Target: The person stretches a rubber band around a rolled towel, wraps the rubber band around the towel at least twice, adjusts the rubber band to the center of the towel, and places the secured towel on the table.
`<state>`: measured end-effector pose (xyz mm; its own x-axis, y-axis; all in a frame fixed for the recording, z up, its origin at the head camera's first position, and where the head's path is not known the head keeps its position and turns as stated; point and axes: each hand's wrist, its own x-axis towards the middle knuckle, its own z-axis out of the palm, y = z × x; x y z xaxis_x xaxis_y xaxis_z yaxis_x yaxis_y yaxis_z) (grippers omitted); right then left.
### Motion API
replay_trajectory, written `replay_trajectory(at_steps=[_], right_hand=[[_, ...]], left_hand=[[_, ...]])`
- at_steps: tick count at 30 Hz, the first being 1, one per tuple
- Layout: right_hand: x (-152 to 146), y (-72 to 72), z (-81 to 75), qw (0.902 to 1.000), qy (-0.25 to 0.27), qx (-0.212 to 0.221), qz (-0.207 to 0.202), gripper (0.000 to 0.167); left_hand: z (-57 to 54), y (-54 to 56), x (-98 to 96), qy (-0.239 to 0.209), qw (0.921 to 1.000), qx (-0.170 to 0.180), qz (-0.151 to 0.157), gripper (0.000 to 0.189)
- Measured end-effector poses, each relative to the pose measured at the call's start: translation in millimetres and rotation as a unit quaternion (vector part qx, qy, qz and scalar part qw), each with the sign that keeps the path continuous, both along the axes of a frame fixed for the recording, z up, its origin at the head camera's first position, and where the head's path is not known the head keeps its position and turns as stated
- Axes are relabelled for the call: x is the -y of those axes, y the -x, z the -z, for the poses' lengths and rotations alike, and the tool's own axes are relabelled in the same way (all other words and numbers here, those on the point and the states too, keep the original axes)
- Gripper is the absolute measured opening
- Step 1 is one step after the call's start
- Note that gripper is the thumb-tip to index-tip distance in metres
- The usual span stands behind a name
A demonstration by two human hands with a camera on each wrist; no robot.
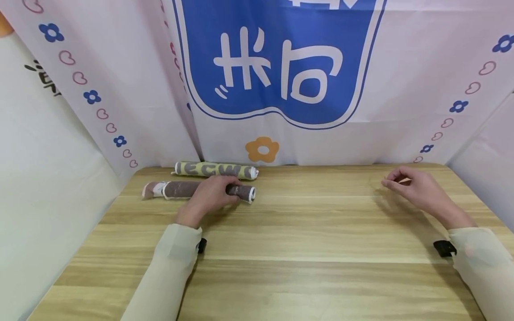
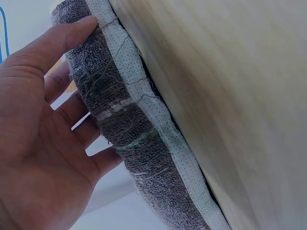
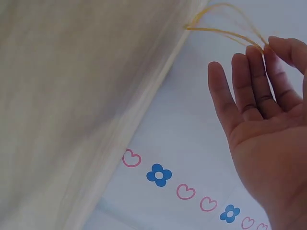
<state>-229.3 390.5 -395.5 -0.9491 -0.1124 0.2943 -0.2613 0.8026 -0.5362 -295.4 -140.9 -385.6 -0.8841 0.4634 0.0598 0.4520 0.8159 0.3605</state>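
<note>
A rolled brown towel (image 1: 182, 189) lies on the wooden table at the left, its pale edge strip and loose threads showing in the left wrist view. My left hand (image 1: 213, 194) holds this roll right of its middle, thumb on one side and fingers on the other. Further right, my right hand (image 1: 419, 189) is raised near the table's back edge. Between its thumb and index fingertip it pinches a thin yellow rubber band (image 3: 216, 29), which hangs as a slack loop; the other fingers extend loosely.
Just behind the brown roll lies a second roll, yellow-green with grey letters (image 1: 217, 170), near the back edge of the table (image 1: 305, 240). A white printed curtain (image 1: 225, 138) hangs behind the table. Black straps (image 1: 444, 248) show at both wrists.
</note>
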Motion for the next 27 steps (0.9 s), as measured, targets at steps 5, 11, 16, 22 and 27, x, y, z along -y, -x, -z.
replay_trajectory(at_steps=[5,11,16,22,27], right_hand=[[1,-2.0,-3.4,0.9997,0.017,-0.015,-0.003,0.011],[2,-2.2,-3.8,0.9987,0.041,-0.032,-0.002,0.008],[4,-4.0,-5.3,0.9988,0.043,-0.024,0.004,0.012],[9,-4.2,-10.8,0.9981,0.059,-0.012,0.013,0.02],[11,-4.2,-13.5,0.986,0.162,0.035,-0.017,0.024]], left_hand=[[-1.9,0.8,0.1,0.001,1.0,0.002,-0.001,0.036],[-1.6,-0.3,0.6,0.002,1.0,0.007,0.003,0.036],[-3.0,-1.3,2.2,-0.001,0.9999,0.01,0.006,0.041],[-4.3,-0.6,3.1,0.004,0.9999,0.01,0.002,0.037],[-1.5,0.8,3.1,-0.007,1.0,-0.001,0.005,0.028]])
